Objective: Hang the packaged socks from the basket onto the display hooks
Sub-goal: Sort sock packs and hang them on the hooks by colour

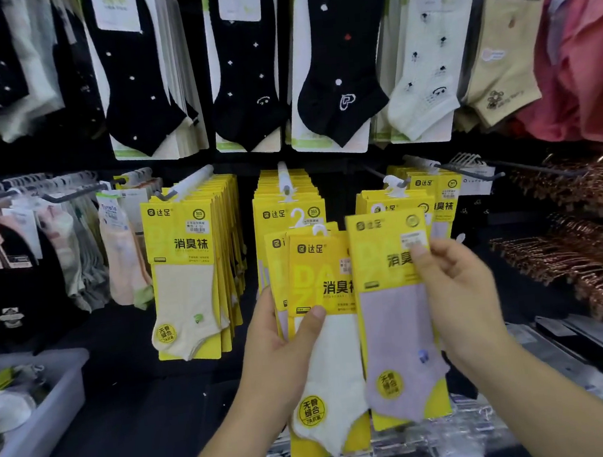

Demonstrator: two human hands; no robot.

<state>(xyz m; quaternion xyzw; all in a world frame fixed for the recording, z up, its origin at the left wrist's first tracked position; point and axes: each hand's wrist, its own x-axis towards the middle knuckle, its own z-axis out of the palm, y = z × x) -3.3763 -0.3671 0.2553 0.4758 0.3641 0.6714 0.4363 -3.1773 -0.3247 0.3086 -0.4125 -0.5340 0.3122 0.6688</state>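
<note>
Socks in yellow packs are held in both hands before a display wall. A small stack of packs [321, 337], the front one with a cream sock, is gripped by the left hand [279, 355], the thumb pressed across the front card and the fingers hidden behind. A single pack with a lilac sock [397, 322] is pinched at its right edge by the right hand [457, 294], thumb on the front near the price label, fingers behind. The lilac pack overlaps the right edge of the stack and is held a little higher.

Behind the hands, three hooks carry rows of matching yellow packs: the left hook [185, 188] is full, with a cream sock in front; the middle hook [284, 182] is directly above the held stack; the right hook [398, 182] is just above the lilac pack. Black and pale socks [335, 59] are hung on the row above. A grey basket [35, 419] with loose items is seen at lower left, well apart from the hands. Copper hangers [589, 248] are piled at the right.
</note>
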